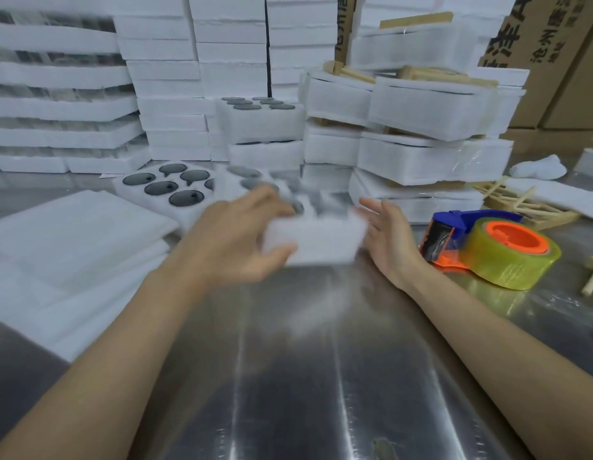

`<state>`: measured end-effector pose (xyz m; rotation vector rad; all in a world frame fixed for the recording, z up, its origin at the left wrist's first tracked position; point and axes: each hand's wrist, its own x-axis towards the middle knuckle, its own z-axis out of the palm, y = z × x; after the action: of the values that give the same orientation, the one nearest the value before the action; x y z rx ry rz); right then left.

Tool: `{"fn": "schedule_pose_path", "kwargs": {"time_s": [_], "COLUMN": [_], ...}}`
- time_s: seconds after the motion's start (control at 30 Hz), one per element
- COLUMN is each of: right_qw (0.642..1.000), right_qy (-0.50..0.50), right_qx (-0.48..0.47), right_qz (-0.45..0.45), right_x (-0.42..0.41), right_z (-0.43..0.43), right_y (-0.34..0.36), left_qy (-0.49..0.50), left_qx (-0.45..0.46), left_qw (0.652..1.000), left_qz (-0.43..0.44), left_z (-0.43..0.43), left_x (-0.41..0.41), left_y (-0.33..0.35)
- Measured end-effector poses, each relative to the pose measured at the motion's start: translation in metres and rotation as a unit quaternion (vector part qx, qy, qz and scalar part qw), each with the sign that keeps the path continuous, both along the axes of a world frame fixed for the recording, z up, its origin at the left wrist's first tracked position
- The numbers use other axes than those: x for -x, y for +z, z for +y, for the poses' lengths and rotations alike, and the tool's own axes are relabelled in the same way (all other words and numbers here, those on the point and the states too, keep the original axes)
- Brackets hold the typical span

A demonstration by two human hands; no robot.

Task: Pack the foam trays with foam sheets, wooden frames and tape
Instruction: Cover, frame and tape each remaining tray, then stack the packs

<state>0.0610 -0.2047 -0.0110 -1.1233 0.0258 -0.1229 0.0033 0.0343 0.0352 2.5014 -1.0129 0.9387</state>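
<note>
**Square the tray up before anything goes on it**

The foam tray sits mid-desk, between your hands and blurred. Your left hand grips its near left corner, fingers curled over the top and thumb on the front face. Your right hand is spread flat with straight fingers at the tray's right end; the blur hides whether it touches.

This looks like the positioning step. Foam dents easily, so go light with the thumb and let the flat right palm guide it. Set the tray square on bare metal, with the foam sheets to your left and the tape dispenser to your right both within reach.

Counts, as far as they can be read:
- Tape dispenser: one, with one yellowish roll.
- Open trays showing dark discs: two. The one on the desk shows five discs plus part of a sixth; the one on a stack behind shows six.
- Taped bundles with wood in the nearer leaning stack: at least four.
- Loose wooden frames: a small pile, too tangled to count.
- Foam sheets: a stack with no distinct edges to count.
</note>
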Motion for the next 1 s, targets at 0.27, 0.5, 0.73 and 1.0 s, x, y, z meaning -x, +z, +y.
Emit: {"fn": "schedule_pose_path", "kwargs": {"time_s": [0.27,0.5,0.73,1.0], "right_qw": [0.972,0.955,0.934,0.895], "right_qy": [0.050,0.044,0.038,-0.030], "right_qx": [0.229,0.292,0.354,0.443], "right_qz": [-0.019,-0.037,-0.022,-0.033], "right_x": [0.007,0.011,0.012,0.015], "right_z": [0.005,-0.009,-0.009,-0.007], "right_y": [-0.005,-0.003,0.002,0.005], "left_qy": [0.149,-0.031,0.347,0.560], "left_qx": [0.467,0.466,0.116,0.059], "left_qw": [0.847,0.737,0.930,0.789], "left_qz": [0.207,0.489,0.024,0.246], "left_z": [-0.007,-0.018,0.022,0.073], "left_x": [-0.032,-0.034,-0.031,-0.035], "left_y": [-0.039,-0.063,-0.022,-0.023]}}
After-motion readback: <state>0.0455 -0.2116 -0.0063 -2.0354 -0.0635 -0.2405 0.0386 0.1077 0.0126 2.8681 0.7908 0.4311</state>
